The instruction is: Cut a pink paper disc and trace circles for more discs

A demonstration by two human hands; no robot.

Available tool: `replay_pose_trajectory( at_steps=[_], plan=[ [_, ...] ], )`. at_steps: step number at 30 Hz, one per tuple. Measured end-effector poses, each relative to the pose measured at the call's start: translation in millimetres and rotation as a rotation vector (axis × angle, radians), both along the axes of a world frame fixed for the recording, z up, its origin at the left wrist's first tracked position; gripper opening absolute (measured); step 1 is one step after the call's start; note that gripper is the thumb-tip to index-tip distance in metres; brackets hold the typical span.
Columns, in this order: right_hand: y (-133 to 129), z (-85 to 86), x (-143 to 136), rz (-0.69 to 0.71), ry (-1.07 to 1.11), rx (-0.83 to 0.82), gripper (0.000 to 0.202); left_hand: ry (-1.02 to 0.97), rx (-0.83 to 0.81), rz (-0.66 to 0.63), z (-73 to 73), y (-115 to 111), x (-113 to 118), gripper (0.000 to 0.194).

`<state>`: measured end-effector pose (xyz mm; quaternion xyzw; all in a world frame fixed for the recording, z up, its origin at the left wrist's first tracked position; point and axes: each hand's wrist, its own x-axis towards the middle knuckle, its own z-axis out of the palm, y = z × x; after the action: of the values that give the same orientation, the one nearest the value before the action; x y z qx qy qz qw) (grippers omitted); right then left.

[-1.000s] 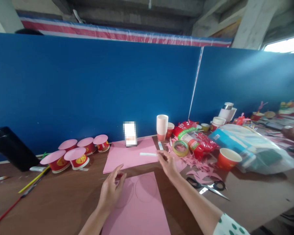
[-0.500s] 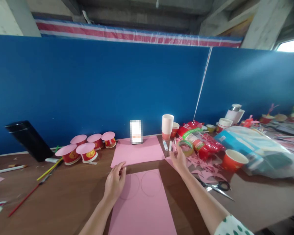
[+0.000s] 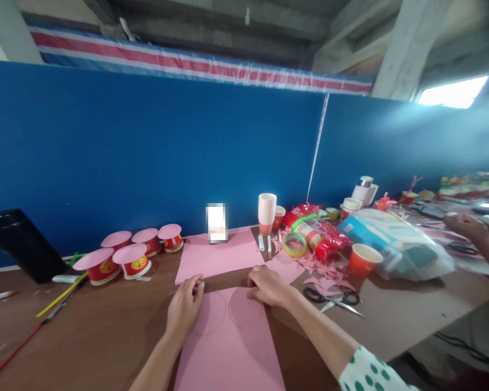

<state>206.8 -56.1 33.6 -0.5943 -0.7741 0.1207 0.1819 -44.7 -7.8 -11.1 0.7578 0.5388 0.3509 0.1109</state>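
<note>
Left hand (image 3: 185,307) and right hand (image 3: 269,285) at the pink sheet (image 3: 232,353); white stick (image 3: 269,244) now out of hand.
Left hand curled at the sheet's far left corner, much as before, any grip unclear; sheet flat on worktop (image 3: 106,336), two drawn circles (image 3: 209,312) near its far edge; right hand, which held the stick a second ago, is back at the far right corner, fingers bent, pinch or mere touch not tellable; stick lies by the cup stack (image 3: 267,209). Judgement: attention has shifted from stick to sheet.

Pink paper sheet (image 3: 232,353), flat on brown table (image 3: 118,336); two drawn circles (image 3: 212,316) side by side, far end
</note>
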Motion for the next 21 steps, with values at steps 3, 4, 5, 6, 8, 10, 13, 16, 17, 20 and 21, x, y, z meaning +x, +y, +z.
replay_pose_trajectory(
  at_steps=[3,4,5,6,8,10,13,16,17,20,21],
  plan=[
    [-1.7,0.5,0.9,-0.013,0.001,-0.025,0.014,-0.006,0.017,-0.019,1.2,-0.2,-0.1,0.035],
    [-3.1,0.3,2.3,-0.021,0.008,-0.028,0.012,-0.014,0.033,-0.017,1.7,-0.5,0.0,0.035],
    [-4.6,0.1,4.5,-0.028,0.018,-0.03,0.013,-0.025,0.052,-0.012,2.4,-0.9,0.1,0.035],
    [-6.4,0.4,7.8,-0.034,0.03,-0.03,0.018,-0.039,0.068,-0.008,3.0,-1.4,0.2,0.035],
    [-9.4,2.9,18.1,-0.042,0.056,-0.026,0.027,-0.065,0.08,-0.001,4.0,-2.1,0.4,0.035],
    [-10.9,8.7,34.2,-0.052,0.077,-0.015,0.029,-0.068,0.066,0.0,4.3,-2.5,0.6,0.035],
    [-9.6,23.9,67.0,-0.094,0.078,0.008,0.024,-0.046,0.074,-0.006,3.4,-2.1,0.5,0.034],
    [-4.9,44.5,103.4,-0.132,0.043,0.036,0.02,-0.036,0.094,-0.011,2.0,-1.3,0.1,0.033],
    [-2.7,51.6,114.8,-0.143,0.026,0.044,0.019,-0.037,0.091,-0.013,1.6,-1.3,0.0,0.033],
    [6.6,69.5,143.7,-0.172,-0.021,0.071,0.02,-0.044,0.074,-0.022,0.9,-2.0,0.3,0.033],
    [10.5,73.6,151.2,-0.19,-0.035,0.084,0.019,-0.045,0.071,-0.022,0.7,-2.4,0.6,0.032]
  ],
)
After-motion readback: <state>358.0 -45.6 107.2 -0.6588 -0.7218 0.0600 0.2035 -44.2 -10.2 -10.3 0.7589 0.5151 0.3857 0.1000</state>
